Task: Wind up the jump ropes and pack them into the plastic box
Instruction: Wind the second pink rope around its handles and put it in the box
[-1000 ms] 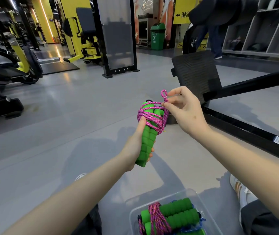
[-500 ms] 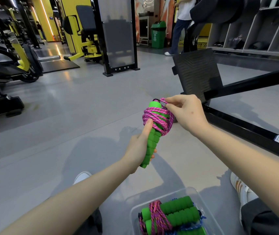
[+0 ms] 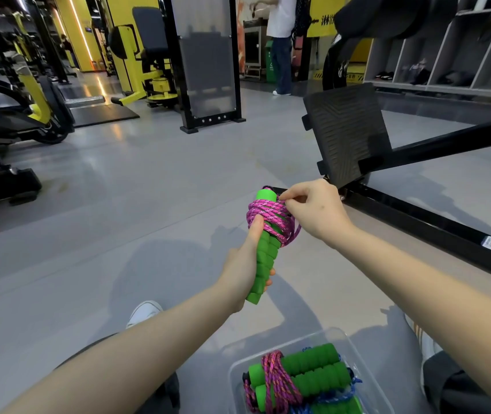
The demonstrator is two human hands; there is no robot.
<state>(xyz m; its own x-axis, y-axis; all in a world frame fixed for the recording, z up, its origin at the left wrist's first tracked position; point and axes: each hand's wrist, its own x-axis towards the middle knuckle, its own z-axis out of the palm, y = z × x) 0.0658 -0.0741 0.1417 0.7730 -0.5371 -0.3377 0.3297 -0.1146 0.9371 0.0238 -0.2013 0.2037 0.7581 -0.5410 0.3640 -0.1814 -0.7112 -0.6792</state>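
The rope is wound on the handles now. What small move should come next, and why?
Probably tuck the rope end under the coils: the right hand pinches it at the top of the pink rope, and a loop hangs loose beside the green handles.

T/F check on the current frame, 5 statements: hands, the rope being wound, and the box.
1. The left hand grips the green handles. True.
2. The pink rope is wound around the lower end of the handles. False: it sits near the top end.
3. The right hand is resting in the plastic box. False: its fingers pinch the rope at the top of the coil.
4. The box already holds a wound rope with green handles. True.
5. The box is closed with a lid. False: it is open.
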